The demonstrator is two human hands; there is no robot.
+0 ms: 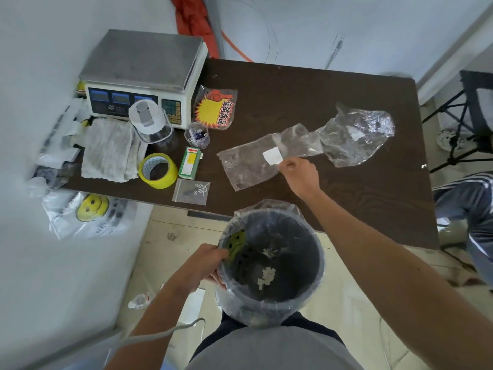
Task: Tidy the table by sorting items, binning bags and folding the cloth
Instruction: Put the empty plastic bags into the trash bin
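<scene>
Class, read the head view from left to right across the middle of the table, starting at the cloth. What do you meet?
cloth → yellow tape roll → green box → flat clear bag → crumpled clear bag

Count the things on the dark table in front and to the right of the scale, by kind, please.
Clear bags: 3 (flat bag, crumpled bag, small zip bag)
Clear containers: 2 (lidded jar, small cup)
Cloth: 1
Yellow tape roll: 1
Green box: 1
Sale sign: 1
Total: 9
</scene>
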